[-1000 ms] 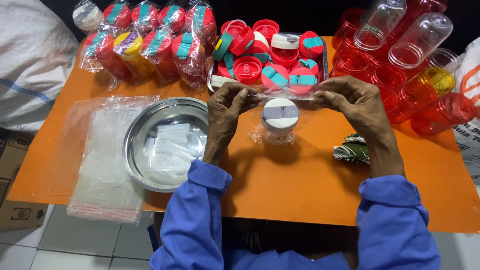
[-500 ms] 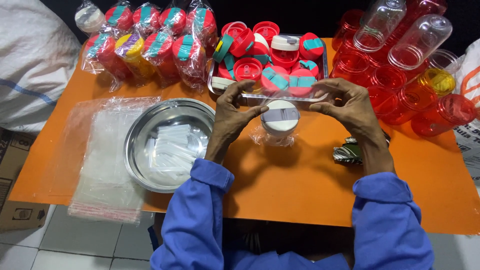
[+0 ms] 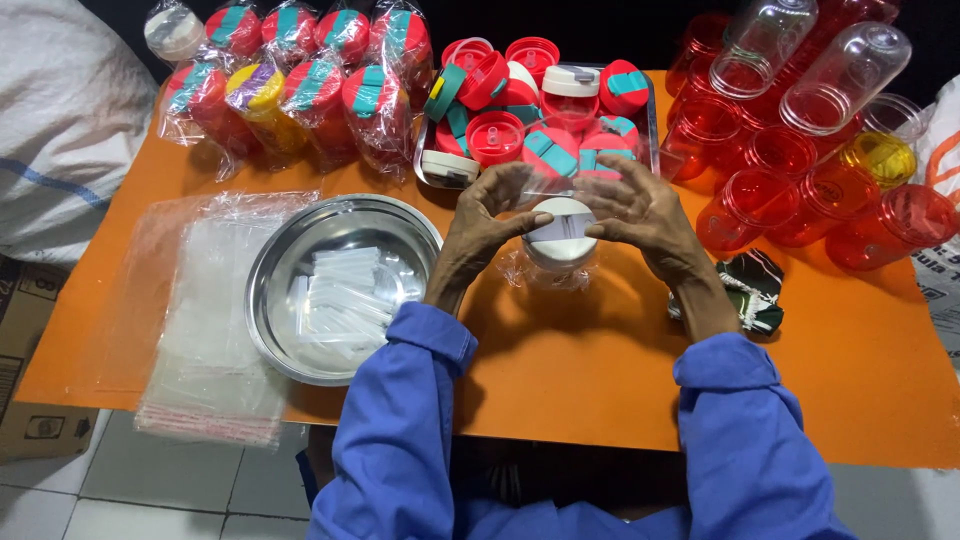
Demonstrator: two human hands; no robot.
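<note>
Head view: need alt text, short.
Seen from above, a person in blue sleeves holds a white-lidded bottle inside a clear plastic bag over an orange table, left hand and right hand pinching the bag's top. Around it: a steel bowl, a tray of red lids and empty red bottles.

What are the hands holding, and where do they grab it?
Both hands, left hand and right hand, pinch the top edge of a clear plastic bag around a white-lidded bottle.
</note>
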